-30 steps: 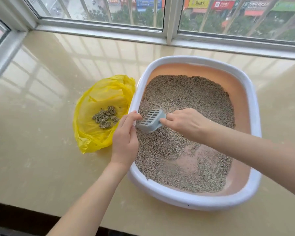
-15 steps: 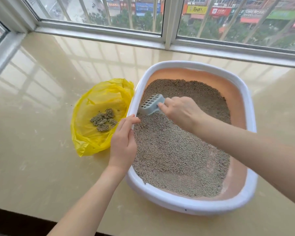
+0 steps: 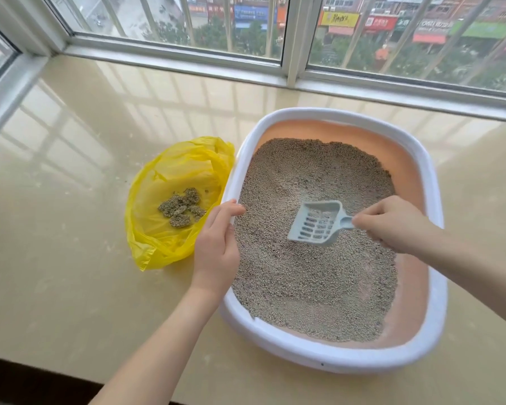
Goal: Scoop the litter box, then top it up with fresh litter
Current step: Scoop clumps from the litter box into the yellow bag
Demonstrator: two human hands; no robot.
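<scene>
Scoop (image 3: 314, 225) back mid-box (one scoop)

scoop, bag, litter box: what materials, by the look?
Scoop: pale grey-blue moulded plastic, matte, slotted base. Bag: thin yellow plastic film, crinkled, translucent, glossy. Litter box: rigid plastic, probably; smooth white rim, peach inner wall.

Glossy polished stone sill (image 3: 70, 287); smooth plastic litter box (image 3: 327, 358) with white rim; coarse granular litter (image 3: 304, 282); slotted grey plastic scoop (image 3: 316, 225); thin, crinkled, translucent yellow plastic bag (image 3: 158, 247); metal window frame (image 3: 295, 39).
</scene>
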